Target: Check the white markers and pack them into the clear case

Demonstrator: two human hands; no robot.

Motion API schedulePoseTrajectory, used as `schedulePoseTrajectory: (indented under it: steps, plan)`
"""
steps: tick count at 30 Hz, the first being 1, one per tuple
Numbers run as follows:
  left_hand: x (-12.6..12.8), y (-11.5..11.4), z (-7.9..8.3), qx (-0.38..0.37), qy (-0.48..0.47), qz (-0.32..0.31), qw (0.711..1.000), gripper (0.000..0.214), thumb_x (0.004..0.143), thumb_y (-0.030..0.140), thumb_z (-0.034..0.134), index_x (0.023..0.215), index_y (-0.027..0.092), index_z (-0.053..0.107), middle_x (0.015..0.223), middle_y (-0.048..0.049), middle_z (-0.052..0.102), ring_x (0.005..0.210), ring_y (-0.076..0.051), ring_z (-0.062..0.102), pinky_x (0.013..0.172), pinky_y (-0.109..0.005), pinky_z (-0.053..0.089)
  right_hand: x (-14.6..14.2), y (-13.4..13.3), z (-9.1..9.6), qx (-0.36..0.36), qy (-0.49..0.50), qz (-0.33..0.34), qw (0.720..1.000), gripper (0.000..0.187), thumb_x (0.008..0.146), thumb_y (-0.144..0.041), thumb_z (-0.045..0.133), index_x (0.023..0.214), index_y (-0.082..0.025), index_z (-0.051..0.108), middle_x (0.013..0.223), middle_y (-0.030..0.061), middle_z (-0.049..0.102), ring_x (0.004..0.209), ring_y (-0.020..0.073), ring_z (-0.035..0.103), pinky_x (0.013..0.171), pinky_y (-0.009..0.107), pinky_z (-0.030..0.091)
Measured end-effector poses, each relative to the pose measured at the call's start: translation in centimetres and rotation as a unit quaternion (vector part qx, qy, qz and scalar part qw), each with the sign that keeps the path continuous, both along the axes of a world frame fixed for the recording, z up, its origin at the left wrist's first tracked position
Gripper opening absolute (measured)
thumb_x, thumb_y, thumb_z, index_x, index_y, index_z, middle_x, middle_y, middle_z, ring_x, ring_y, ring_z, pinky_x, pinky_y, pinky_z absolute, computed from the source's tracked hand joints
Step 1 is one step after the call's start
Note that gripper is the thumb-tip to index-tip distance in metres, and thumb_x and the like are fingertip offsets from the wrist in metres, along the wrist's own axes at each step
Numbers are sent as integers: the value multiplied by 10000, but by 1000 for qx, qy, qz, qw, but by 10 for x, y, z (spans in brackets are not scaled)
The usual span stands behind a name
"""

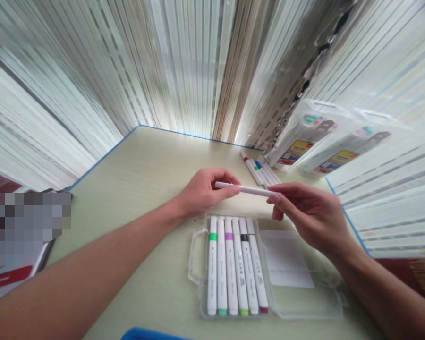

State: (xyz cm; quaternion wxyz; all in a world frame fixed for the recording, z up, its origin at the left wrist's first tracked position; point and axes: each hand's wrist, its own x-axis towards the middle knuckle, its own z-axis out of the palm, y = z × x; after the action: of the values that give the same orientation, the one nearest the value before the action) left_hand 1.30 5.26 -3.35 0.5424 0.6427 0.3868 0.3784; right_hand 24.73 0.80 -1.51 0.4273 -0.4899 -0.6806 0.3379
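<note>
A white marker (255,191) is held nearly level between both hands, above the table. My left hand (207,191) pinches it near its left end, thumb in front. At its right end, my right hand (310,210) grips it between thumb and fingers. Any coloured band there is hidden by the fingers. Below the hands lies an open clear plastic case (194,257) with several white markers (233,269) side by side in its left half. Green, purple and black bands show on some, and green, lime and dark red ends on others. A white paper sheet (288,257) lies in the right half.
Several loose markers (253,170) lie behind the hands. Two clear packs of markers (293,141) (343,151) stand at the back right. A blue object (152,334) shows at the front edge. Striped curtains (184,71) hang behind the pale table (120,179).
</note>
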Motion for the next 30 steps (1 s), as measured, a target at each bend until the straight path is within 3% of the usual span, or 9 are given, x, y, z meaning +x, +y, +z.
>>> schedulePoseTrajectory:
  steps: [8, 19, 30]
  plan:
    - [1, -7, 10, -2, -57, 38, 998, 200, 837, 298, 689, 903, 110, 702, 630, 20, 565, 510, -72, 455, 473, -217, 318, 0, 1, -3, -4, 86, 12, 996, 168, 859, -295, 769, 1002, -208, 760, 692, -4, 705, 521, 109, 640, 473, 236, 533]
    - [2, -17, 19, 29, -23, 97, 995, 210, 798, 313, 744, 888, 125, 718, 551, 44, 502, 505, -71, 412, 476, -218, 280, -2, 6, 1, -33, 166, 31, 985, 240, 849, -343, 773, 994, -155, 744, 614, -10, 672, 486, 101, 624, 463, 209, 531]
    - [0, -11, 12, -9, -68, 96, 993, 250, 842, 350, 719, 907, 109, 710, 689, -25, 652, 496, -69, 485, 476, -218, 359, -1, 8, -2, -20, 182, 26, 983, 270, 837, -354, 778, 1002, -142, 747, 581, -5, 673, 492, 112, 635, 468, 222, 531]
